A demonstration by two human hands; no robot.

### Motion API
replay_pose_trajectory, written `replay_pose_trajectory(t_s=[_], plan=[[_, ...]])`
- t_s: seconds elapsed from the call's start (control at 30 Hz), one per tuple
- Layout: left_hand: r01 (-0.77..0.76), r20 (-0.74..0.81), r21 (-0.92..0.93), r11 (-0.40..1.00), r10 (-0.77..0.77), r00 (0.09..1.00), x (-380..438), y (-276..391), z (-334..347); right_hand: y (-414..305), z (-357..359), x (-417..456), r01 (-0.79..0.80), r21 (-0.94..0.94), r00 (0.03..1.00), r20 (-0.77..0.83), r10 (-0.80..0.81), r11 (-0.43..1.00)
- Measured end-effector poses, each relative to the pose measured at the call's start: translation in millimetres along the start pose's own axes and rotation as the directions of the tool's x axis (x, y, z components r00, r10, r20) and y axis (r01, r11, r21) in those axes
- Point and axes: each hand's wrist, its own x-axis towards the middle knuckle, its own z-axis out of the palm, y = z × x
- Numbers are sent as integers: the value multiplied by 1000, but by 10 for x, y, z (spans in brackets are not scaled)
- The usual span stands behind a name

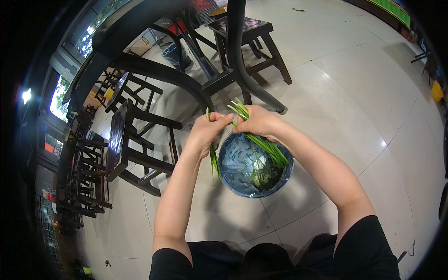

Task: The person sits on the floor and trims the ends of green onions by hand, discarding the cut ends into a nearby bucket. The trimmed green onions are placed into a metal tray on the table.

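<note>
My left hand (209, 130) is closed on a few long green stalks (214, 161), whose leafy ends hang down beside the bin's left rim. In my right hand (258, 121) is a thicker bunch of green stalks (265, 146), slanting down over the bin opening. The fingertips of both hands nearly meet above the far rim. Below them a round blue bin (257, 196) lined with a clear printed plastic bag stands on the floor. Green plant scraps (261, 177) lie inside it. What kind of vegetable the stalks are, I cannot tell for sure.
Dark curved table legs (241, 70) rise just beyond my hands. A dark wooden stool (140, 140) stands at the left, with more stools behind it. Another stool (255, 28) is at the top, near a second lined bin (174, 54). Pale tiles (336, 115) cover the floor.
</note>
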Motion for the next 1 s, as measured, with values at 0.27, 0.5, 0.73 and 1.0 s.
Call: replay_pose_trajectory(t_s=[0.27,0.5,0.73,1.0], plan=[[-94,-75,-46,995,90,993,-30,19,35,-94,46,-56,22,106,998,-60,-16,994],[-155,-52,14,988,155,987,-66,81,46,-81,-60,-38,-110,247,992,92,90,963],[-206,-27,36,978,207,978,-51,40,31,-83,-75,-36,-139,254,985,137,107,957],[-124,28,16,992,123,992,-77,59,-49,-153,-114,-87,-198,345,964,240,118,918]])
